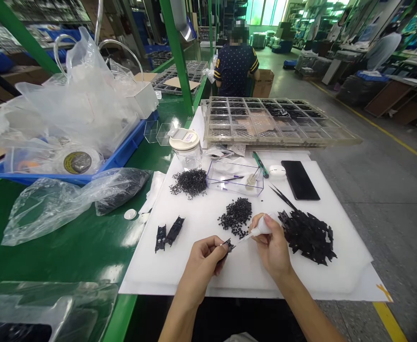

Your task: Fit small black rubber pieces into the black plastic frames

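Between the thumb and fingers of my left hand point(204, 265) is a small black plastic part point(229, 245). My right hand point(273, 247) grips a white squeeze bottle point(263, 225), its thin nozzle pointing at the black part's end; I cannot tell whether the tip touches it. Behind the hands lies a heap of tiny black pieces point(236, 214). To the right of my right hand is a pile of flat black parts point(310, 236), with dark tweezers point(283, 197) at its back edge. Two similar black parts point(168, 233) lie to the left on the white foam sheet point(151, 280).
A heap of thin black clips point(189, 183), a clear box point(235, 179), a lidded cup point(186, 146), a green cutter point(260, 165) and a phone point(300, 180) stand farther back. Beyond is a compartment tray point(279, 140). A blue bin point(122, 147) is left. A person point(236, 66) sits ahead.
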`<act>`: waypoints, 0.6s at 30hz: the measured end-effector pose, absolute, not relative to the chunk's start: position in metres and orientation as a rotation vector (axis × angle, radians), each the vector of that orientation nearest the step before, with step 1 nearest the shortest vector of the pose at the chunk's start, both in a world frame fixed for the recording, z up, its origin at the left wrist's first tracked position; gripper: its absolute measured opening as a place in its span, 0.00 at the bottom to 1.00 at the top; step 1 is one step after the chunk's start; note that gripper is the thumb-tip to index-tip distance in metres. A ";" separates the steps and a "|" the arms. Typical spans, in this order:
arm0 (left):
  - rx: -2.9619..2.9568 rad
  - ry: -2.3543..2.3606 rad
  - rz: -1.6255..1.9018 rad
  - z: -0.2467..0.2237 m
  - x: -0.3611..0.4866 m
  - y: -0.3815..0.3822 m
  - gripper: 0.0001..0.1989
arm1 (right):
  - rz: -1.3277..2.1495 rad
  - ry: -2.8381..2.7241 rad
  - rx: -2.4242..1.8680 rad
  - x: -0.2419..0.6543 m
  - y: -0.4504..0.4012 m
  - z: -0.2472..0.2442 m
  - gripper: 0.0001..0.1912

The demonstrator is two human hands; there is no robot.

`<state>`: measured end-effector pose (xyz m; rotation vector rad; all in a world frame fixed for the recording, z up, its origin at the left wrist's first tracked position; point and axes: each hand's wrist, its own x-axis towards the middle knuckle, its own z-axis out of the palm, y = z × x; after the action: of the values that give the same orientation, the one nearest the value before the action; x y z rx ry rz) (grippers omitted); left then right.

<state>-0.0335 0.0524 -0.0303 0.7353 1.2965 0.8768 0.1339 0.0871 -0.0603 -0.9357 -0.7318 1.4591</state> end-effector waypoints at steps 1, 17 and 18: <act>0.735 1.295 0.878 -0.030 -0.033 0.052 0.15 | 1.459 -0.732 -0.935 0.134 0.087 -0.060 0.21; 0.641 1.244 1.000 -0.034 -0.042 0.045 0.17 | 1.231 -1.145 -1.242 0.160 0.057 -0.059 0.18; 0.633 1.237 1.014 -0.035 -0.043 0.044 0.18 | 1.242 -1.219 -1.228 0.160 0.052 -0.060 0.15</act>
<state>-0.0430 0.0443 -0.0349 0.6332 1.2366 1.0143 0.1601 0.0518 -0.0597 -1.2276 -1.2186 1.2423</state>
